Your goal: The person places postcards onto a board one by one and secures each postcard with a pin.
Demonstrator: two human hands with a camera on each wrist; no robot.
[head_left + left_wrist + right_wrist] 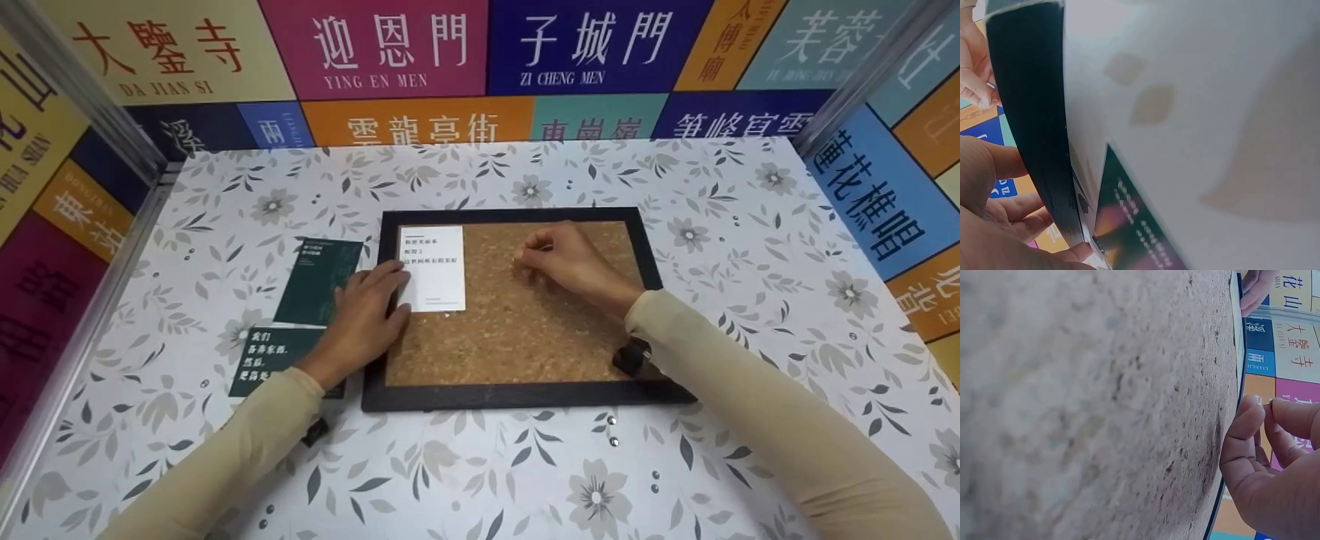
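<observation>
A cork board [510, 345] in a dark frame [525, 397] lies on the table. On its upper left part is a white card [435, 277] with printed lines. My left hand [367, 307] rests over the frame's left side, fingertips at the card's left edge. Above the cork, right of the card, my right hand [574, 262] pinches a tiny, thin thumbtack [1267, 405] between thumb and index finger. In the left wrist view the left fingers [1022, 214] lie along the frame's dark side.
Left of the board lie a dark green card [319, 281] and a second green card [262, 367], partly covered by the left forearm. Small silver tacks [613, 431] sit in front of the board. Colourful printed panels [390, 49] wall the table's back and sides.
</observation>
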